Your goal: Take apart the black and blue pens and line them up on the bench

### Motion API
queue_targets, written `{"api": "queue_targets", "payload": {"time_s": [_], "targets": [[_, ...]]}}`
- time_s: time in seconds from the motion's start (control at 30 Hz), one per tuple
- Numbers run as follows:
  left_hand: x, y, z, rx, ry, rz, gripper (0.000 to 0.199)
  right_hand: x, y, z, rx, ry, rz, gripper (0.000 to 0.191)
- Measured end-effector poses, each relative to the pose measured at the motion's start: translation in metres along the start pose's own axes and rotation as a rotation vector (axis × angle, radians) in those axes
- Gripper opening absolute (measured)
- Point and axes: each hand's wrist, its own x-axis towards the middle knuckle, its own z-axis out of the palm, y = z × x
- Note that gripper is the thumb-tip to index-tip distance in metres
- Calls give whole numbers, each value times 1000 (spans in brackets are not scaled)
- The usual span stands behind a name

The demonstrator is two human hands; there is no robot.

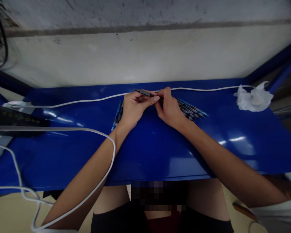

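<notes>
Both hands meet above the middle of the blue table, with a dark pen (pixel 145 93) between them. My left hand (pixel 133 108) is closed on the pen, its thumb and fingers gripping the barrel; one tip points up and left. My right hand (pixel 168 106) is closed around the pen's other end, which its fingers hide. Beside my right hand several pens (pixel 192 110) with dark and blue barrels lie in a row. A second group of pens (pixel 117 115) lies behind my left wrist, partly covered by it.
A white cable (pixel 87 101) crosses the back of the blue table (pixel 145 155). Another white cable (pixel 115 145) loops over my left forearm. A black box (pixel 16 119) sits at the left, crumpled white plastic (pixel 253 97) at the right. A wall (pixel 145 58) stands behind.
</notes>
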Motion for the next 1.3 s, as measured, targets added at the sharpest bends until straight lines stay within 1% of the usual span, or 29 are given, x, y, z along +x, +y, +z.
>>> {"api": "queue_targets", "payload": {"time_s": [0.1, 0.3, 0.53, 0.7, 0.83, 0.93, 1.03, 1.17, 1.3], "targets": [[0, 0, 0, 48, -6, 26, 26, 1, 2, -1, -3, -10, -3, 16], [1, 1, 0, 97, -14, 127, 23, 1, 4, -1, -18, -6, -19, 15], [-2, 3, 1, 107, -7, 118, 29, 2, 1, -1, -38, 15, 9, 17], [-3, 7, 1, 142, 3, 153, 24, 3, -1, -2, -50, -1, -12, 11], [-2, 8, -1, 106, 0, 118, 24, 3, -4, -4, -74, -8, -19, 10], [-1, 6, -3, 111, -33, 110, 22, 2, -9, -6, -98, -28, -15, 10], [-1, 2, -5, 123, -69, 125, 24, 2, -13, -8, -116, -21, -16, 12], [1, 0, -5, 110, -81, 135, 25, 1, -14, -9, -124, 4, -46, 20], [2, -1, -5, 103, -94, 120, 25, 1, -13, -9, -139, -9, -40, 25]]}}
